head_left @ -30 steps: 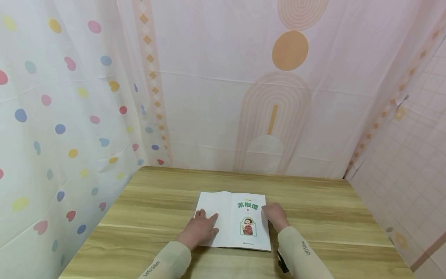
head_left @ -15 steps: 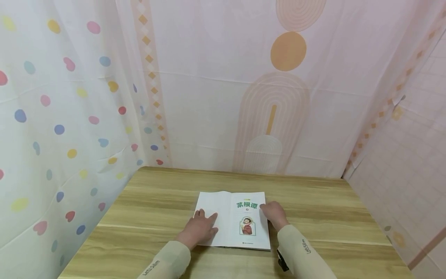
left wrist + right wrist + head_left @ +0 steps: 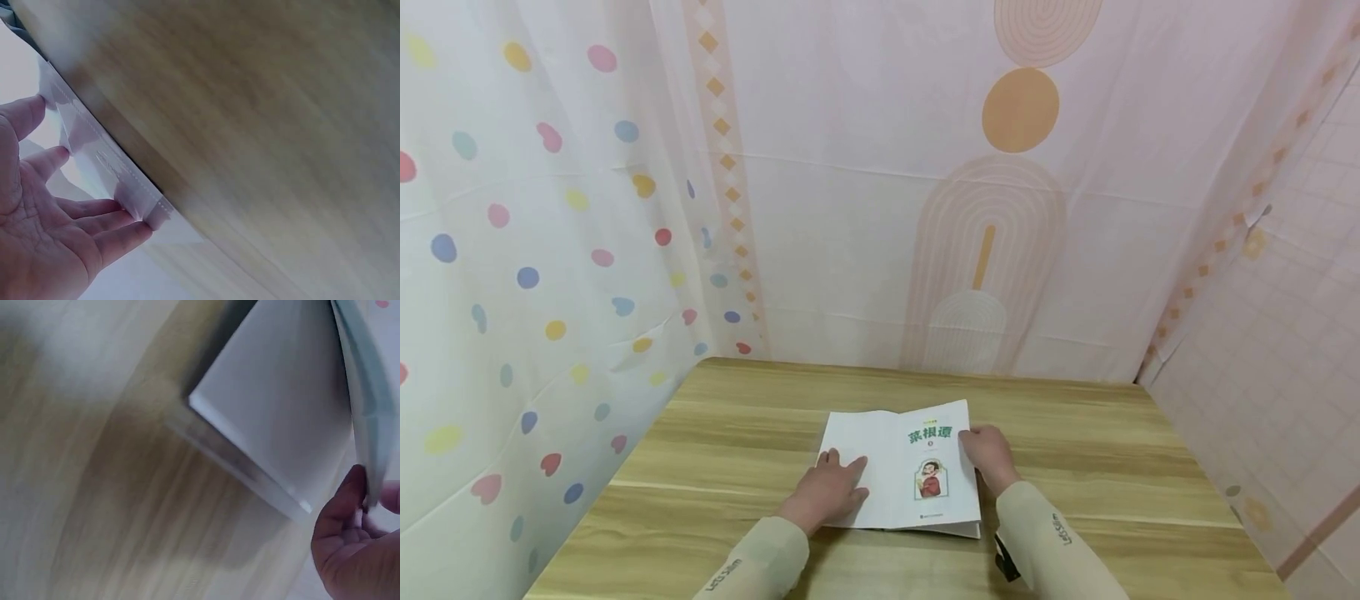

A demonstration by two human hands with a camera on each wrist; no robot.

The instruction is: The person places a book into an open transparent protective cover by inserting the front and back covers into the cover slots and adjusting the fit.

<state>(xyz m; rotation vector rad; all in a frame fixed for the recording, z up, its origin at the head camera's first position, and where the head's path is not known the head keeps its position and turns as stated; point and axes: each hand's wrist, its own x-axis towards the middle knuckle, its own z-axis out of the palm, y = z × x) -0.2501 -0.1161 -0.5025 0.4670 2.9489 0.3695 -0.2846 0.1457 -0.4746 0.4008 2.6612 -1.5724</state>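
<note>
An open book (image 3: 859, 435) lies on the wooden table in front of me. Its left page is blank white; the right one is a title page (image 3: 957, 487) with green characters and a framed cartoon figure in red. My left hand (image 3: 827, 493) rests on the left page with fingers spread; in the left wrist view its fingertips touch the glossy edge of the book. At the right edge, my right hand (image 3: 990, 454) pinches the title page, which is raised off the pages below. The right wrist view shows this lifted leaf (image 3: 374, 419) between thumb and fingers, above the remaining page block (image 3: 275, 394).
The wooden table (image 3: 1097, 467) extends on both sides of the book. Behind it hangs a pale patterned curtain (image 3: 835, 250), with a dotted curtain (image 3: 580, 292) at the left. A small black object (image 3: 1006, 560) shows under the right sleeve.
The title page has come up off the pages beneath, its right edge raised by the right hand. The left hand stays on the left page.
</note>
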